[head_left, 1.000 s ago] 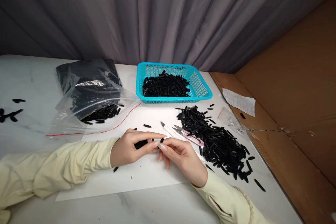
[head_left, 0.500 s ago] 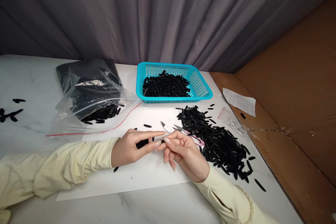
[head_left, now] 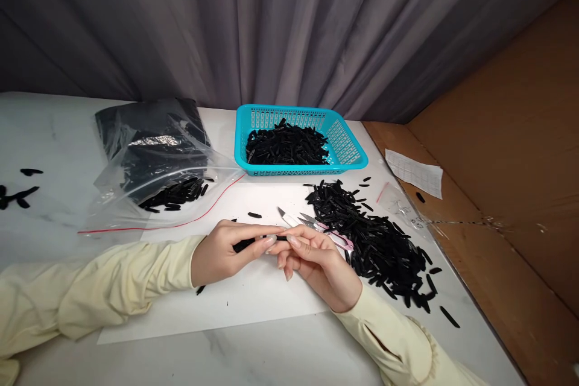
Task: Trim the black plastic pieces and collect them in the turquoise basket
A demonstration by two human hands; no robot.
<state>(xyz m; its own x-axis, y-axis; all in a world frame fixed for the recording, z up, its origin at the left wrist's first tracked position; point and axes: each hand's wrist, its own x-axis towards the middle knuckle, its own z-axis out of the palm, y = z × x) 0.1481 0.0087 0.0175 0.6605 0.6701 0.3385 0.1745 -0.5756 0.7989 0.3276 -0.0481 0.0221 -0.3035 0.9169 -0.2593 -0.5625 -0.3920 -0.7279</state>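
We held a small black strip (head_left: 246, 244) between our two hands over the white sheet (head_left: 253, 301) on the desk (head_left: 54, 132). The fingers (head_left: 257, 231) of our left hand (head_left: 221, 253) were clamped on the strip, which ran from under the forefinger out toward the right. Our right hand (head_left: 319, 265) met it there, thumb and forefinger pinched together on its right end, the other fingers curled beneath.

Just behind our right hand lay the thread snips (head_left: 316, 228), blades pointing left. A loose heap of black strips (head_left: 375, 241) spread to the right of them, touching the snips' handle. Farther back stood a turquoise basket (head_left: 350, 148) with more strips, and to the left a clear zip bag (head_left: 154, 169), partly filled. A paper slip (head_left: 414, 172) lay near the cardboard wall (head_left: 506, 145).
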